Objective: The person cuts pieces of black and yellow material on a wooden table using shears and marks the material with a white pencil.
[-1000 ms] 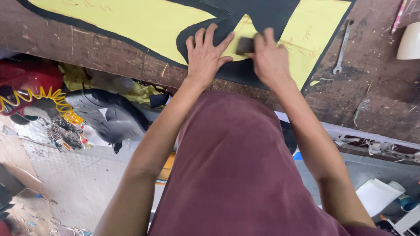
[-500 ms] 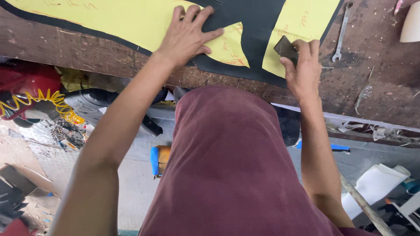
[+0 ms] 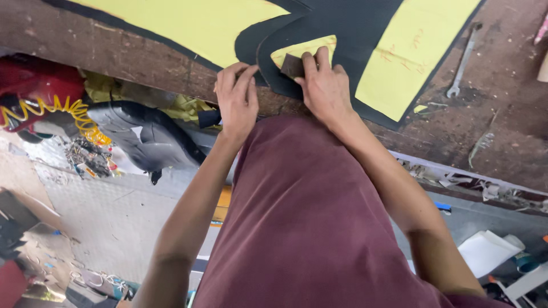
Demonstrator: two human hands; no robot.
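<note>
Now a dark block [image 3: 291, 65] is being pinched by the right hand [image 3: 326, 85] against the black sheet [image 3: 348, 34] at the surface [image 3: 114, 48] edge; the left hand [image 3: 237, 97], fingers curled, is pressing the sheet's rim. The sheet could be shifted if pressure is eased.

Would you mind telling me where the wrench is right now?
In the head view, the wrench lies on the brown workbench at upper right, just beyond the black sheet's edge, well right of the right hand.
</note>
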